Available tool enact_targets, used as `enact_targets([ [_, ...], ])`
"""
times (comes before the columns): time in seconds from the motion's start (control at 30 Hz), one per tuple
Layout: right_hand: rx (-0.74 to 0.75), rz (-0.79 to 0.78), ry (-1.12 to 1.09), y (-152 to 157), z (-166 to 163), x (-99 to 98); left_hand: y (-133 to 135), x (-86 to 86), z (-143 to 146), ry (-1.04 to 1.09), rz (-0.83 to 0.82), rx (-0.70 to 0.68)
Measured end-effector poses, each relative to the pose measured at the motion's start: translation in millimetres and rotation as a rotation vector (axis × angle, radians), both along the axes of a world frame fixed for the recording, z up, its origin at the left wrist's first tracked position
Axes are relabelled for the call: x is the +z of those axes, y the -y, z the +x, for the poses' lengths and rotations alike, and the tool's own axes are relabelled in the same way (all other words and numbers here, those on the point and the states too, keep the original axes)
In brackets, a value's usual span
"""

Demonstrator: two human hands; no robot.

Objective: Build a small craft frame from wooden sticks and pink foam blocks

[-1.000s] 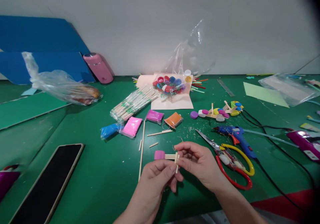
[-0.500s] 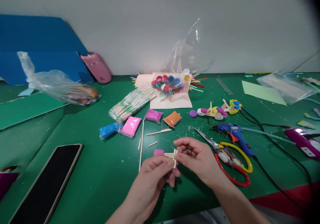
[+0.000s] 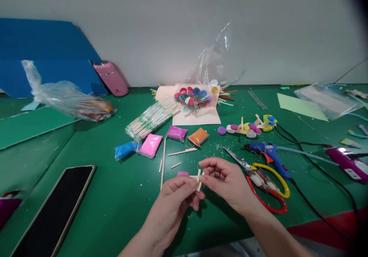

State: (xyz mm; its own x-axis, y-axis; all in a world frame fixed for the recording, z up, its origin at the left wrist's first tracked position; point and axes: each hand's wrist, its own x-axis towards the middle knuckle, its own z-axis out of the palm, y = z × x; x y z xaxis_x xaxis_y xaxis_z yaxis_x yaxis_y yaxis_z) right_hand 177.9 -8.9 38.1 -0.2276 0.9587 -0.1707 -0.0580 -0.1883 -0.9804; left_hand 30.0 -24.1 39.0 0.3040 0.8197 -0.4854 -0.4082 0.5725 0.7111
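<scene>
My left hand (image 3: 175, 201) is closed, thumb against fingers, around a small piece built of short wooden sticks (image 3: 199, 175). A pink cap (image 3: 183, 173) shows at its far left end, just above my left fingers. From the other side my right hand (image 3: 227, 184) pinches the crosswise short sticks between thumb and fingertips. Where the sticks meet is partly covered by my fingers. Loose cut sticks (image 3: 176, 165) lie just beyond my hands. To the right rest scissors (image 3: 281, 195) with red and yellow handles and a blue glue gun (image 3: 273, 157).
Clay packets (image 3: 151, 145), a bag of sticks (image 3: 152, 119) and a bag of bottle caps (image 3: 191, 98) lie further back. A finished-looking cap-and-stick model (image 3: 247, 128) sits behind the glue gun. A phone (image 3: 54, 207) lies left; a black cable (image 3: 316, 213) runs along the right.
The stick piece has turned a little in my fingers, so two crosswise sticks now show separately. The pink cap looks flatter from this angle. Both hands keep their grip.
</scene>
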Motion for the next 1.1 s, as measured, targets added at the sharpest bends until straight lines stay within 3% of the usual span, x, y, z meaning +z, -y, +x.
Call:
enact_targets([
  [0.47, -0.060, 0.024, 0.030, 2, -2, -1.3, 1, 4.2, 2, -0.143, 0.057, -0.021],
  [0.77, -0.027, 0.067, 0.074, 3, -5, -0.8, 1, 1.0, 3, -0.079, 0.064, 0.005],
  [1.1, -0.001, 0.059, 0.141, 5, -11, 4.5, 10, 4.8, 6, -0.327, 0.182, -0.014],
])
